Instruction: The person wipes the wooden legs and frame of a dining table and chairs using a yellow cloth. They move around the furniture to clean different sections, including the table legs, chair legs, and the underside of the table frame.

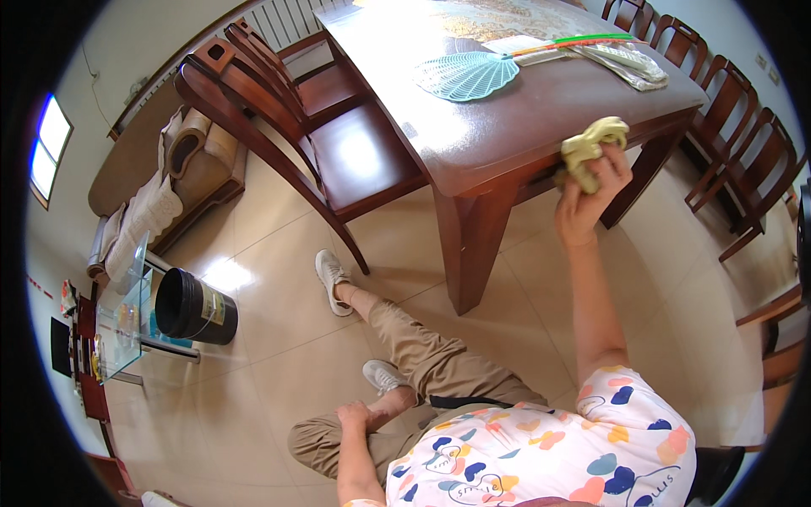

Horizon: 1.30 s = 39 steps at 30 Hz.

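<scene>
My right hand (592, 196) is raised at the near edge of a dark wooden dining table (481, 142), gripping a crumpled yellow cloth (586, 149). The cloth is against or close to the table's edge; exact contact cannot be told. My left hand (356, 415) rests on my bent left leg, near the knee, with nothing seen in it. On the tabletop lie a light blue plastic fly swatter (472, 76) with a green and orange handle, some papers (526, 47) and a bundle in clear plastic (624, 63).
Wooden chairs (361, 155) stand along the table's left side, and more chairs (728, 95) line the right wall. At left are a black bucket (218, 314), a glass coffee table (127, 323) and a brown sofa (212, 152) with a pale cover. The floor is tiled.
</scene>
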Tool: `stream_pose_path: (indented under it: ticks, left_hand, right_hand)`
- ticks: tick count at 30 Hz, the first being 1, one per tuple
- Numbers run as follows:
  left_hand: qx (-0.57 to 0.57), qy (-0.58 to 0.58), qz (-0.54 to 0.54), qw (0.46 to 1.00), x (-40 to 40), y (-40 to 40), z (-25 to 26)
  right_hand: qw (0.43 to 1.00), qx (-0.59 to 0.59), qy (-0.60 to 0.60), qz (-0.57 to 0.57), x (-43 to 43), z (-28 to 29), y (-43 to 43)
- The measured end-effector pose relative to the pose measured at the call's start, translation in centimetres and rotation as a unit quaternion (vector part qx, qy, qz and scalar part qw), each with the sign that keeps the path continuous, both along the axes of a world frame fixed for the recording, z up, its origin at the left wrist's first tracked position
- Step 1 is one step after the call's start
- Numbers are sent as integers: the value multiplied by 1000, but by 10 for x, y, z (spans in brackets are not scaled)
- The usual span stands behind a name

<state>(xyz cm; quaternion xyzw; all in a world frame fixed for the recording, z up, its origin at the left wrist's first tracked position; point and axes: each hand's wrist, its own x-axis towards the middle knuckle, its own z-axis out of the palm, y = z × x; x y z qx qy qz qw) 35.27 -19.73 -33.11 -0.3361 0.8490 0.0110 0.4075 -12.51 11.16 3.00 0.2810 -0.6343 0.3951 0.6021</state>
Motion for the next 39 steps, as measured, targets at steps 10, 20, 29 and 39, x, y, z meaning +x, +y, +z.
stream_pose_path:
  ticks: [10, 20, 29, 39]
  left_hand:
    - [39, -15, 49, 998, 10, -17, -10]
    - [6, -18, 10, 1000, -18, 9, 25]
    - [25, -16, 15, 999, -15, 2, 16]
    - [18, -22, -10, 1000, -15, 6, 22]
  right_hand:
    - [841, -341, -329, 262, 35, -7, -35]
    - [987, -48, -129, 80, 0, -53, -6]
    - [928, -250, -247, 124, -77, -41, 53]
    - [969, 43, -131, 205, 65, -42, -44]
